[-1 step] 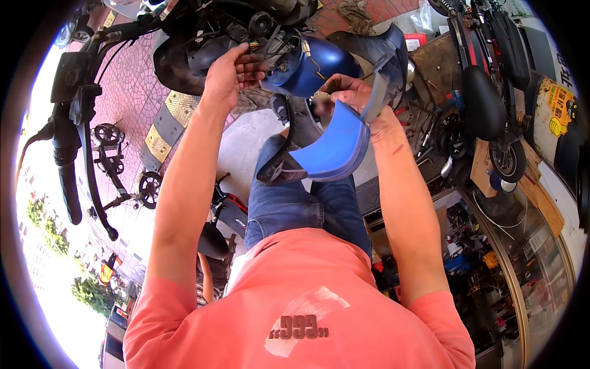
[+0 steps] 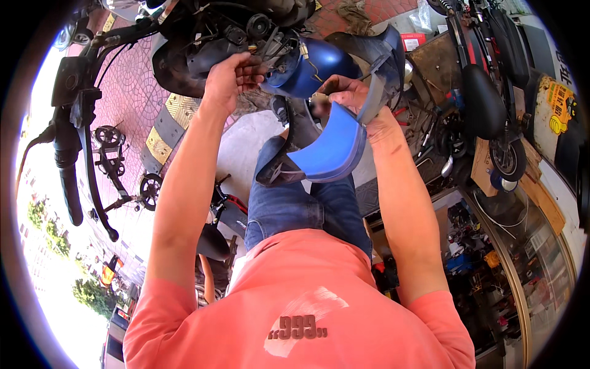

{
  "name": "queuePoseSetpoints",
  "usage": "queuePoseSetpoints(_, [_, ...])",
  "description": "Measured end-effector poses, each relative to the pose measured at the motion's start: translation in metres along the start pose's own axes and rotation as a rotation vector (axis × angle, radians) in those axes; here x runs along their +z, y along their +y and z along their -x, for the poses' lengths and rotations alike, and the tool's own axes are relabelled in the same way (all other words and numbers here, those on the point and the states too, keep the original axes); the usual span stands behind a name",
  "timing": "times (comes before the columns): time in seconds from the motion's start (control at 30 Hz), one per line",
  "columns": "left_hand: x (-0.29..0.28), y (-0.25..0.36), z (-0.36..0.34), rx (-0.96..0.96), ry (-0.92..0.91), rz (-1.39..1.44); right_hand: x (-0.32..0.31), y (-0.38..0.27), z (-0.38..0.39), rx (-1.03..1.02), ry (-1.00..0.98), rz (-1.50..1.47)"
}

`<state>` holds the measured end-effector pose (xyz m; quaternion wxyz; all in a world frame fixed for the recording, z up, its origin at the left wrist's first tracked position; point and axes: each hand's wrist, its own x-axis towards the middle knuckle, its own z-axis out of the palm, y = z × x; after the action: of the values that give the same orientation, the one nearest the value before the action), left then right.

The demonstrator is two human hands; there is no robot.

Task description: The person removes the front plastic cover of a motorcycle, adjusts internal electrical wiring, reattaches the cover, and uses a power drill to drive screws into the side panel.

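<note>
compared with the prior frame, your left hand (image 2: 226, 81), left of the dark-blue, glossy, rounded shell (image 2: 339, 64), has its thumb slightly lower, just below the small bundle of coloured wires (image 2: 252, 48). fingers loosely bent and spread; nothing visibly gripped. your right hand (image 2: 354, 96), at the shell's lower right, curls by the upper end of the bright-blue, curved plastic panel (image 2: 329, 144); cannot tell what, if anything, it pinches. panel lies just below the shell, shifted barely left. reading: likely a minor adjustment; nothing visibly joined or freed by it.
</note>
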<state>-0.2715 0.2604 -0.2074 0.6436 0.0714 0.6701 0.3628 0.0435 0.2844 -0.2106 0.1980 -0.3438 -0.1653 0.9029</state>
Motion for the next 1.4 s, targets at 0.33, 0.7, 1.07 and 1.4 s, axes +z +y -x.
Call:
queuePoseSetpoints(0.33, [0.051, -0.098, -0.052, -0.177, -0.060, 0.435, 0.009, 0.004, 0.006, 0.029, -0.022, -0.030])
queuePoseSetpoints(0.7, [0.112, -0.098, -0.139, -0.276, 0.157, 0.959, 0.012, 0.000, 0.007, -0.010, -0.012, -0.057])
queuePoseSetpoints(1.07, [0.083, -0.080, -0.039, -0.206, -0.008, 0.443, 0.007, -0.004, 0.001, -0.051, -0.035, -0.073])
queuePoseSetpoints(1.4, [0.019, -0.064, 0.014, -0.261, -0.373, 0.410, 0.022, -0.014, -0.021, 0.102, -0.014, 0.104])
